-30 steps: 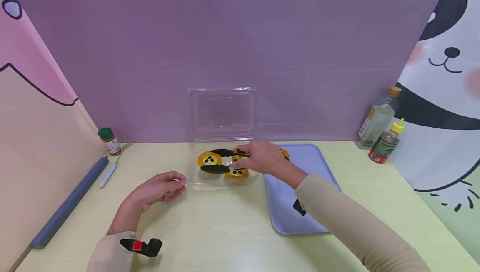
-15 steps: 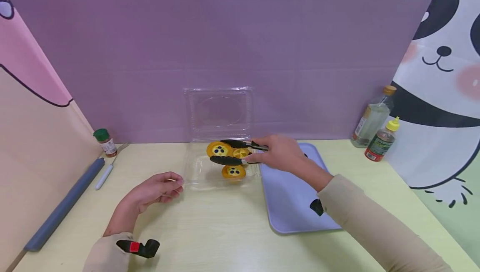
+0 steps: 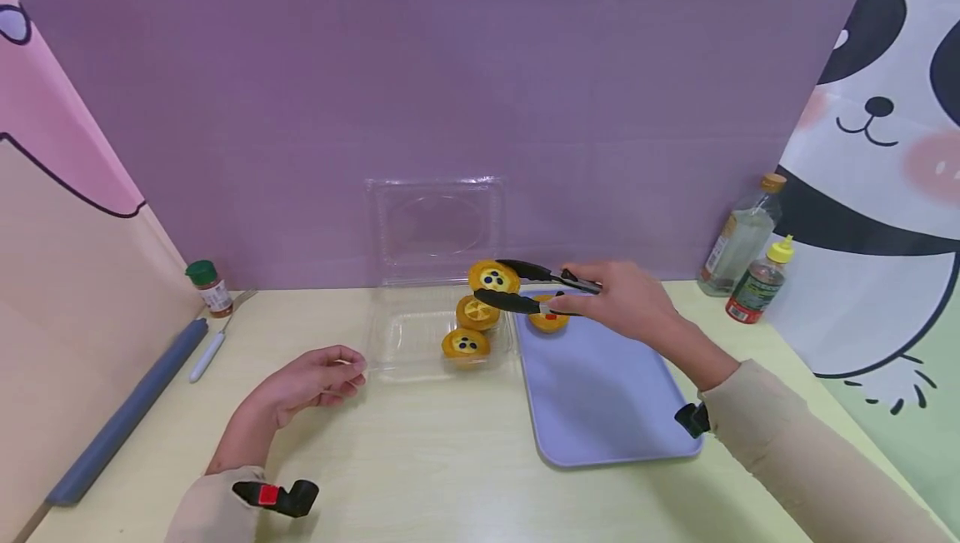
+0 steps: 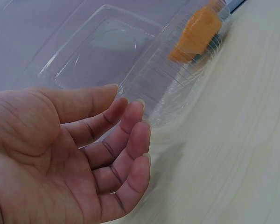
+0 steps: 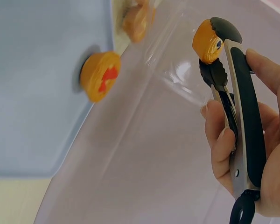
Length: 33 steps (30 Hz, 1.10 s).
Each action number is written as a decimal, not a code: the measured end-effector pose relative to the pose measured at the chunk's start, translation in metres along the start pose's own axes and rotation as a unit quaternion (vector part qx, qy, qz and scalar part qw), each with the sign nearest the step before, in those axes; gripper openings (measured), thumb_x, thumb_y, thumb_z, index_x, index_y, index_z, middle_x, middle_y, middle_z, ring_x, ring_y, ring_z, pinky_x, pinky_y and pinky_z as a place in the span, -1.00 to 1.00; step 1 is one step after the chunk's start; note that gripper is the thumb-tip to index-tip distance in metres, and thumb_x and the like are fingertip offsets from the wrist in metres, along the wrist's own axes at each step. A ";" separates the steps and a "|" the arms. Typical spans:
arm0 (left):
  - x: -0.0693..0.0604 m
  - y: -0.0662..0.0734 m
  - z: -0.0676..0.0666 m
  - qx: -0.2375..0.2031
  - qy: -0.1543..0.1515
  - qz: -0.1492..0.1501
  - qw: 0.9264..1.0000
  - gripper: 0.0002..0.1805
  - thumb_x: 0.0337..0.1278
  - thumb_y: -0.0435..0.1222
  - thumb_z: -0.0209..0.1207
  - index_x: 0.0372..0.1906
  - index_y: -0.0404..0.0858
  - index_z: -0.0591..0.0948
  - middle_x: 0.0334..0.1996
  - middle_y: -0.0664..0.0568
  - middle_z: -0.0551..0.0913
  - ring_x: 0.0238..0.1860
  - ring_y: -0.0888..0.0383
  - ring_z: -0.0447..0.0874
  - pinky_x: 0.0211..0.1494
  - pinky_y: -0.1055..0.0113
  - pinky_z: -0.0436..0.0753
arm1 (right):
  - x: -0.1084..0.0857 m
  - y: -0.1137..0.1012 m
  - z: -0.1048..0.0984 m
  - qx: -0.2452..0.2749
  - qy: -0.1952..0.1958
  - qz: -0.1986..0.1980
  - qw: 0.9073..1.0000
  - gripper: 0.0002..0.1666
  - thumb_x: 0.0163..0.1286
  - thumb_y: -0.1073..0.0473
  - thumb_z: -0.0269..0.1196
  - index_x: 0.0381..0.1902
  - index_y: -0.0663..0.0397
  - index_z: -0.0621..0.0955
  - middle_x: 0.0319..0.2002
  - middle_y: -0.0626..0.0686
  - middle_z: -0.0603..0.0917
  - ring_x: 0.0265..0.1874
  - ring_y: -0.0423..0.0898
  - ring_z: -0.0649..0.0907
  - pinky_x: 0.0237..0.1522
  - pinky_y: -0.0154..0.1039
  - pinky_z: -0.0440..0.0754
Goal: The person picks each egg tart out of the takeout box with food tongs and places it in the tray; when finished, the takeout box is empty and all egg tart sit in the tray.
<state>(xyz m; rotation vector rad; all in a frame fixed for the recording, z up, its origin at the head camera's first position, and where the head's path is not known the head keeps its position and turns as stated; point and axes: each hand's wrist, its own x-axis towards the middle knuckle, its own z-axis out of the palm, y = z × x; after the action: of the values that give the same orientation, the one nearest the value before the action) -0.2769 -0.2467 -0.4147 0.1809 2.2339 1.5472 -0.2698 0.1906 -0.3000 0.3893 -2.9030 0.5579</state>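
Black-tipped tongs (image 3: 525,286) (image 5: 245,112) are gripped by my right hand (image 3: 626,300) (image 5: 270,140). Between their tips hangs a blueberry-dotted tart (image 3: 494,277) (image 5: 206,42), raised over the right back part of a clear hinged container (image 3: 405,335) (image 4: 107,46). Two more tarts sit inside at the right: one with a yellow segmented top (image 3: 477,312), the other dotted (image 3: 466,345). My left hand (image 3: 318,381) (image 4: 79,149) lies at the container's front left corner, thumb and fingertips pinching its rim.
Right of the container lies a lavender tray (image 3: 600,401) (image 5: 42,93) with a red-topped tart (image 3: 549,316) (image 5: 100,76). Two bottles (image 3: 738,239) (image 3: 761,281) stand at the back right. At left are a green-capped jar (image 3: 210,286), a white-handled utensil (image 3: 207,357) and a blue roll (image 3: 131,418).
My right hand has moved right and up with the tongs, lifting the dotted tart from the container's left part. The left hand stays at the corner.
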 end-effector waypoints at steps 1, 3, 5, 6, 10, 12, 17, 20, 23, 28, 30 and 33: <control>0.000 -0.001 0.000 -0.002 0.003 -0.003 1.000 -0.59 0.46 -0.13 0.11 0.14 -0.38 0.47 -0.15 -0.02 0.67 -0.17 0.12 0.63 -0.07 0.25 0.61 | -0.001 0.004 -0.001 -0.002 0.003 0.001 1.000 -0.14 0.15 -0.47 0.33 0.35 -0.26 0.54 0.24 0.03 0.65 -0.26 -0.07 0.63 -0.59 -0.26 0.35; 0.001 -0.002 0.000 -0.002 0.003 -0.002 1.000 -0.60 0.46 -0.14 0.11 0.13 -0.38 0.47 -0.15 -0.03 0.67 -0.17 0.11 0.63 -0.07 0.25 0.61 | -0.004 0.013 -0.002 -0.007 0.007 0.003 1.000 -0.14 0.17 -0.46 0.33 0.35 -0.24 0.54 0.25 0.05 0.64 -0.20 -0.04 0.68 -0.58 -0.25 0.38; 0.001 -0.002 0.001 -0.002 0.002 -0.001 1.000 -0.60 0.46 -0.15 0.10 0.13 -0.38 0.47 -0.15 -0.03 0.67 -0.17 0.11 0.63 -0.07 0.25 0.61 | -0.007 0.022 -0.005 -0.012 0.011 0.005 1.000 -0.14 0.19 -0.45 0.32 0.36 -0.20 0.53 0.27 0.07 0.63 -0.21 -0.01 0.70 -0.59 -0.24 0.38; 0.001 -0.002 0.001 -0.002 0.002 -0.002 1.000 -0.60 0.46 -0.14 0.10 0.13 -0.38 0.47 -0.15 -0.03 0.67 -0.17 0.11 0.63 -0.07 0.25 0.61 | -0.008 0.026 -0.006 -0.012 0.011 0.010 1.000 -0.13 0.19 -0.46 0.31 0.36 -0.19 0.53 0.27 0.07 0.62 -0.25 -0.02 0.70 -0.61 -0.23 0.38; 0.000 -0.001 0.000 -0.002 0.001 -0.001 1.000 -0.59 0.46 -0.13 0.10 0.13 -0.38 0.47 -0.15 -0.03 0.66 -0.17 0.11 0.63 -0.08 0.26 0.62 | -0.014 0.042 -0.011 -0.019 0.010 0.020 1.000 -0.08 0.19 -0.50 0.27 0.38 -0.15 0.51 0.29 0.11 0.60 -0.30 -0.05 0.69 -0.59 -0.23 0.38; 0.000 -0.001 0.000 -0.001 0.000 0.000 1.000 -0.60 0.46 -0.14 0.10 0.13 -0.39 0.47 -0.15 -0.03 0.66 -0.17 0.11 0.63 -0.08 0.26 0.62 | -0.017 0.048 -0.014 -0.022 0.008 0.025 0.999 -0.06 0.19 -0.53 0.25 0.39 -0.15 0.50 0.29 0.13 0.60 -0.27 -0.06 0.68 -0.58 -0.23 0.40; -0.001 0.001 0.000 -0.001 -0.002 0.000 1.000 -0.62 0.47 -0.17 0.08 0.14 -0.39 0.46 -0.15 -0.01 0.66 -0.17 0.12 0.63 -0.08 0.27 0.63 | -0.022 0.063 -0.019 -0.028 0.008 0.044 0.999 -0.03 0.18 -0.55 0.24 0.39 -0.14 0.50 0.27 0.20 0.60 -0.19 0.00 0.66 -0.60 -0.22 0.40; -0.001 0.001 0.000 0.001 -0.004 0.001 1.000 -0.62 0.48 -0.17 0.07 0.14 -0.40 0.46 -0.15 -0.01 0.66 -0.16 0.12 0.63 -0.08 0.26 0.62 | -0.024 0.073 -0.021 -0.033 0.008 0.059 0.998 -0.01 0.17 -0.56 0.24 0.40 -0.13 0.49 0.24 0.23 0.61 -0.13 0.05 0.68 -0.58 -0.23 0.43; -0.001 0.001 0.001 0.002 -0.002 0.000 1.000 -0.62 0.48 -0.17 0.07 0.14 -0.39 0.46 -0.15 -0.02 0.66 -0.16 0.11 0.63 -0.07 0.26 0.62 | -0.026 0.084 -0.022 -0.042 0.005 0.070 0.997 0.02 0.17 -0.58 0.22 0.41 -0.09 0.47 0.23 0.26 0.62 -0.05 0.13 0.69 -0.54 -0.24 0.46; -0.001 -0.001 0.001 0.002 -0.006 0.007 1.000 -0.63 0.48 -0.17 0.07 0.13 -0.38 0.47 -0.17 0.00 0.65 -0.17 0.12 0.63 -0.09 0.26 0.62 | -0.028 0.100 -0.022 -0.055 0.002 0.078 0.995 0.04 0.19 -0.56 0.22 0.41 0.00 0.46 0.12 0.28 0.68 -0.12 0.12 0.70 -0.57 -0.22 0.45; -0.001 -0.002 0.000 0.003 -0.009 0.012 1.000 -0.64 0.49 -0.17 0.06 0.13 -0.38 0.47 -0.17 0.02 0.65 -0.18 0.12 0.63 -0.09 0.26 0.62 | -0.029 0.106 -0.021 -0.060 0.002 0.082 0.995 0.05 0.19 -0.56 0.22 0.41 0.01 0.46 -0.02 0.24 0.74 -0.24 0.06 0.68 -0.59 -0.21 0.42; 0.000 -0.002 0.001 0.004 -0.007 0.012 1.000 -0.64 0.48 -0.17 0.07 0.13 -0.38 0.46 -0.17 0.01 0.65 -0.18 0.13 0.63 -0.09 0.26 0.62 | -0.030 0.117 -0.019 -0.075 0.000 0.086 0.993 0.05 0.19 -0.56 0.22 0.40 0.03 0.47 -0.09 0.24 0.75 -0.30 0.02 0.67 -0.59 -0.21 0.41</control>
<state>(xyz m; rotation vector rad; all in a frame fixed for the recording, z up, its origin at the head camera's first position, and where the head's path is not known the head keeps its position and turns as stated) -0.2761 -0.2469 -0.4162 0.2194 2.2362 1.5443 -0.2724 0.3090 -0.3287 0.1209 -2.9720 0.3575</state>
